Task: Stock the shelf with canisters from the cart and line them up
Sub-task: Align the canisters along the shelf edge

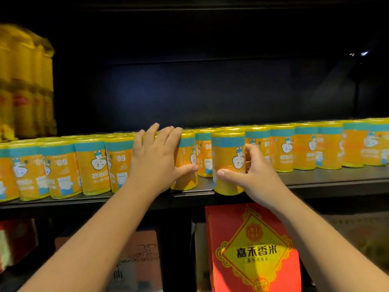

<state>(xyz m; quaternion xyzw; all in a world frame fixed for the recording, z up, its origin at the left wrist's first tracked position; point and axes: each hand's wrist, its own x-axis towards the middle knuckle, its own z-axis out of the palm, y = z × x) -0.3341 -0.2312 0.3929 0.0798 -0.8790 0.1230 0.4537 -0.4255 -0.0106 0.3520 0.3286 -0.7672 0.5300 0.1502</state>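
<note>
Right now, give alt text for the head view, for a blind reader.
A person's right hand grips an orange-and-teal cylindrical canister at the front edge of a dark metal shelf, while the left hand rests flat against a row of matching canisters. A red printed box stands below.
</note>
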